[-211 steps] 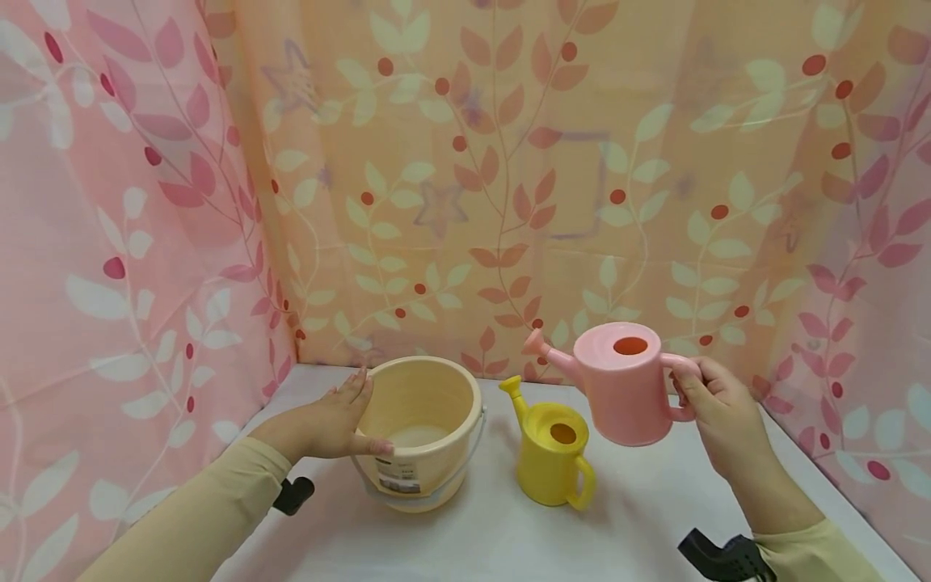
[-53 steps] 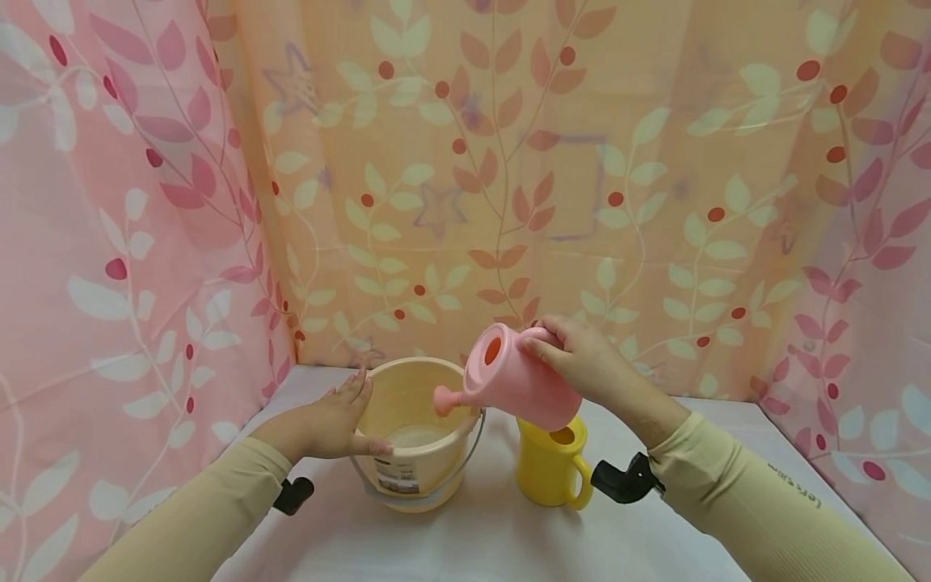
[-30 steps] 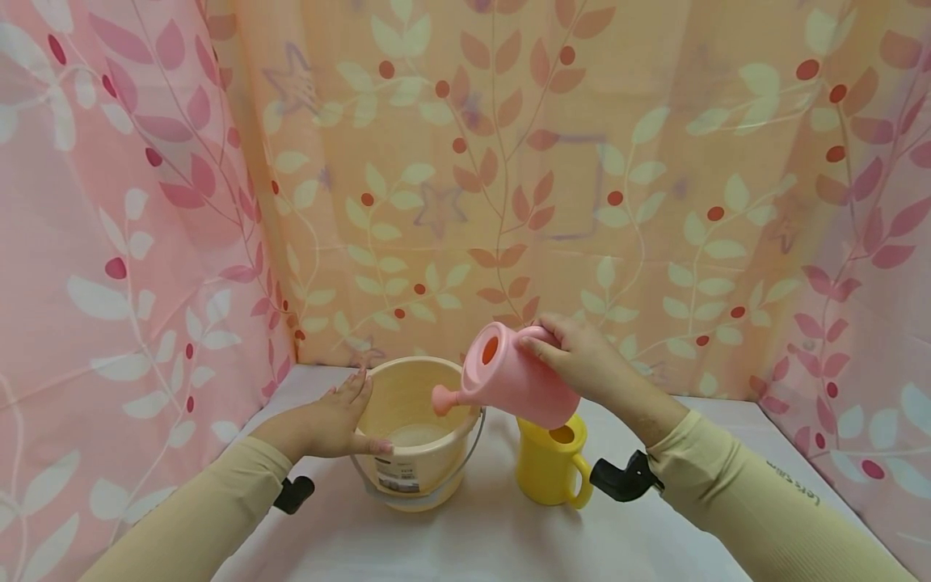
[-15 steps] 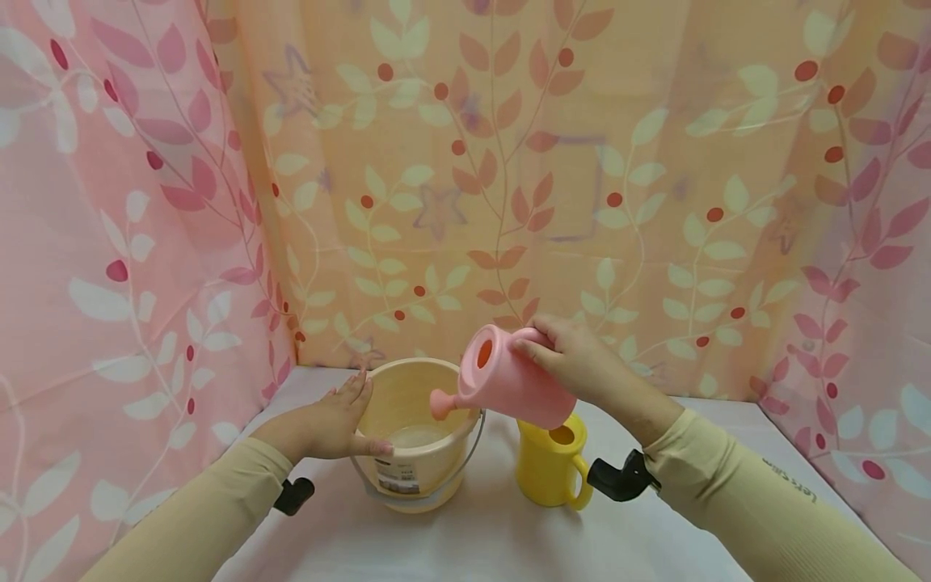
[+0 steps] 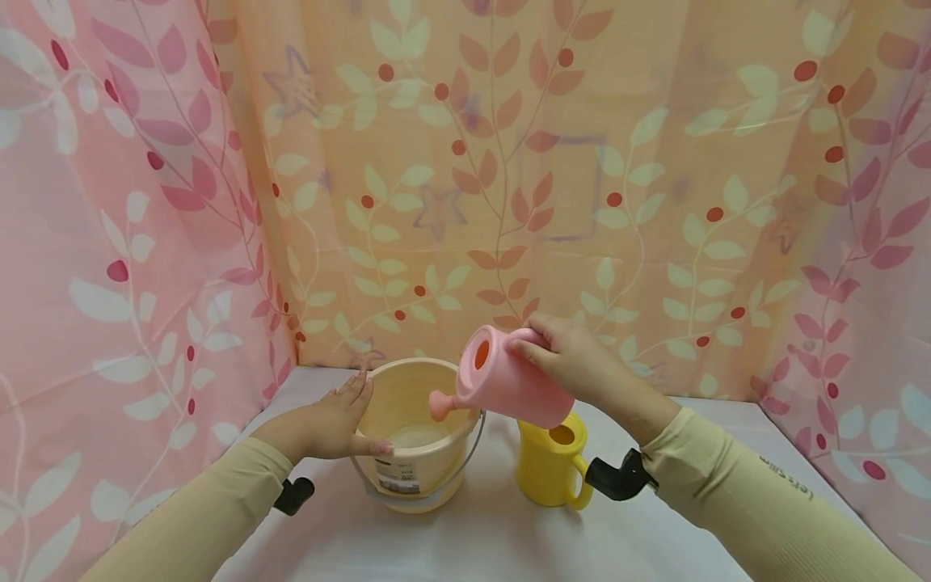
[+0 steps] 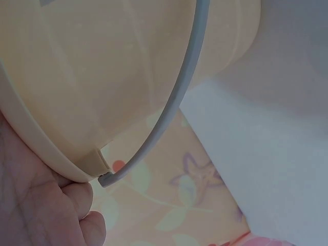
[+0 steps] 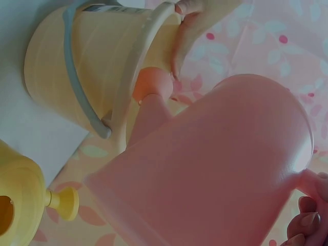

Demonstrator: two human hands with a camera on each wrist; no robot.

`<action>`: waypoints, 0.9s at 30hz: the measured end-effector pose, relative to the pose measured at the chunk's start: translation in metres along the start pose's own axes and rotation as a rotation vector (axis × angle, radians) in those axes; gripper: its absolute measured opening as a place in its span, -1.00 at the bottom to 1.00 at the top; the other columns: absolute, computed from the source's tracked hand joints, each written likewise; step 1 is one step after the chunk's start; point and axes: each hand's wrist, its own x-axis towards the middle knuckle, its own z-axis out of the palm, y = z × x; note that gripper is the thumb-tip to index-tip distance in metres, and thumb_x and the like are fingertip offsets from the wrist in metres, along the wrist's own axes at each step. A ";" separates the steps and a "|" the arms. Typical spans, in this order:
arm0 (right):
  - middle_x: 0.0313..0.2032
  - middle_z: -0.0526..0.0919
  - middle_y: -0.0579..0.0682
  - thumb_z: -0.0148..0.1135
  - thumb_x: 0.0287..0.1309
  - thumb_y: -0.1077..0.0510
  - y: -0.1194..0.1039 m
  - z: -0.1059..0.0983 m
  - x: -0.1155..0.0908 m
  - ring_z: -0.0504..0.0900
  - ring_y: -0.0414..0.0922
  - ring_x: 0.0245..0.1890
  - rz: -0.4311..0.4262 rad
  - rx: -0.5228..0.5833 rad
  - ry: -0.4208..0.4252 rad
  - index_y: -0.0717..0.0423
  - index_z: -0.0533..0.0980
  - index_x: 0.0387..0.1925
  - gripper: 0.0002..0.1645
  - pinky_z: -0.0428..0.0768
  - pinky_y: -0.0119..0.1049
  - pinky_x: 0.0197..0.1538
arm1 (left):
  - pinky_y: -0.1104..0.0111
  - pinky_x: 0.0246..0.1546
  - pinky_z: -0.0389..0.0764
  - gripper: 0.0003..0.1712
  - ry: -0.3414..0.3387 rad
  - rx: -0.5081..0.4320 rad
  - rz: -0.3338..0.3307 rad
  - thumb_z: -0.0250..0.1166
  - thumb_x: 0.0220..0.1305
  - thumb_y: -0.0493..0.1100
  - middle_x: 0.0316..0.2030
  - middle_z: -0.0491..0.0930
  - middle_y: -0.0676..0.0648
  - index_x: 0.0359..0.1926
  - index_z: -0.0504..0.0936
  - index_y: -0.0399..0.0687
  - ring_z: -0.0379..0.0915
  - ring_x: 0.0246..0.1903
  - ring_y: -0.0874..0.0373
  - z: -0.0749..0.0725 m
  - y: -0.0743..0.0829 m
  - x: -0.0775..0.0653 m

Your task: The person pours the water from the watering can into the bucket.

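Note:
My right hand [image 5: 563, 353] grips the handle of a pink watering can [image 5: 512, 380], held in the air and tilted to the left. Its spout end hangs over the mouth of a cream bucket [image 5: 429, 473]. On the bucket's left rim rests my left hand [image 5: 327, 422], its fingers extended and the thumb over the front of the rim. The left wrist view shows the palm [image 6: 31, 200] against the rim. A pale patch shows at the bucket's bottom; I cannot tell whether it is water. No stream from the spout is visible.
A yellow watering can [image 5: 545, 469] stands right of the bucket, just below the pink one, which hides its spout in the head view. The bucket's grey handle [image 7: 77, 82] hangs down its side. Patterned curtains [image 5: 451, 202] enclose the white tabletop [image 5: 502, 537].
Over several seconds the pink watering can has moved left from an upright hold to a tilt over the bucket. Lately it shifts only slightly left. My left hand stays on the rim.

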 end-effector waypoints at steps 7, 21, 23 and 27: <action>-0.66 0.30 -0.07 0.18 0.15 -0.05 0.000 0.001 0.001 0.37 -0.12 -0.53 -0.040 -0.022 0.008 0.05 0.36 -0.52 -0.68 0.37 -0.33 -0.48 | -0.11 0.25 -0.06 0.36 -0.001 -0.006 -0.003 0.07 -0.08 0.54 0.37 -0.34 -0.38 0.33 -0.11 -0.50 -0.32 0.36 -0.23 0.000 0.000 0.000; -0.65 0.30 -0.07 0.18 0.14 -0.05 -0.004 0.000 0.001 0.37 -0.12 -0.54 -0.047 -0.046 0.009 0.04 0.34 -0.53 -0.67 0.37 -0.33 -0.49 | -0.10 0.26 -0.07 0.35 -0.003 0.001 -0.001 0.06 -0.07 0.54 0.37 -0.34 -0.38 0.33 -0.12 -0.51 -0.32 0.36 -0.22 -0.001 0.001 0.000; -0.65 0.31 -0.07 0.18 0.14 -0.06 -0.005 0.000 0.001 0.38 -0.12 -0.53 -0.041 -0.046 0.005 0.04 0.34 -0.53 -0.67 0.38 -0.34 -0.48 | -0.10 0.26 -0.07 0.35 -0.002 0.002 -0.001 0.06 -0.07 0.54 0.37 -0.34 -0.38 0.33 -0.11 -0.51 -0.32 0.36 -0.22 -0.001 0.001 0.000; -0.63 0.36 -0.07 0.17 0.15 -0.07 -0.006 0.000 0.001 0.41 -0.11 -0.51 -0.031 -0.055 -0.002 0.03 0.36 -0.52 -0.68 0.41 -0.35 -0.47 | -0.11 0.25 -0.07 0.35 -0.004 0.001 -0.002 0.07 -0.07 0.54 0.37 -0.33 -0.39 0.33 -0.11 -0.51 -0.32 0.36 -0.23 -0.001 0.001 -0.001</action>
